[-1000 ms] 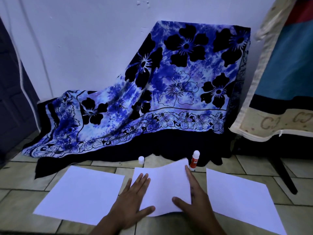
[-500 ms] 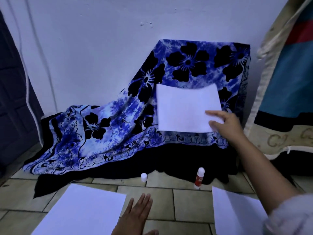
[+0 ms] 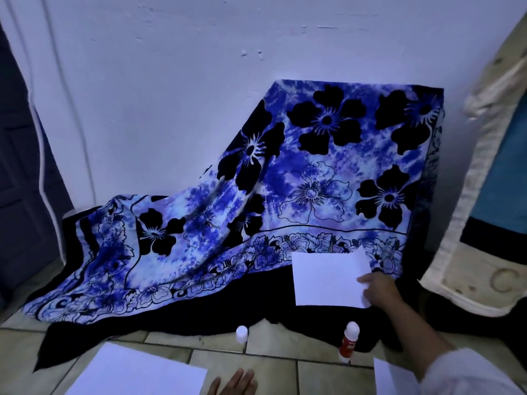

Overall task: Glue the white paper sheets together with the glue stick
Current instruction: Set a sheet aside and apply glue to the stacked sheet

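Nearest, at the bottom edge: left hand (image 3: 233, 384), fingers (image 3: 247, 376) together and flat on the tiled floor (image 3: 271, 369), holding nothing. Beside it to the left, a white paper sheet (image 3: 137, 372) lying flat on the tiles; at the lower right, the corner of another white sheet (image 3: 390, 379), partly hidden under the white sleeve (image 3: 467, 372). Just beyond, standing upright on the tiles: a small white cap (image 3: 241, 334) and, well apart to its right, an uncapped red-and-white glue stick (image 3: 348, 345), close by the forearm. Farther: right hand (image 3: 380, 290), fingers clamped on the right edge of a folded or doubled white paper (image 3: 328, 277), held against the dark lower hem of the draped blue flowered cloth (image 3: 313, 178). Behind the cloth, a white wall (image 3: 199, 67); far right, a cream-edged hanging fabric (image 3: 484, 223). Against half a second earlier: the held paper sits lower on the cloth, near its hem rather than mid-pattern; glue stick and cap unmoved.
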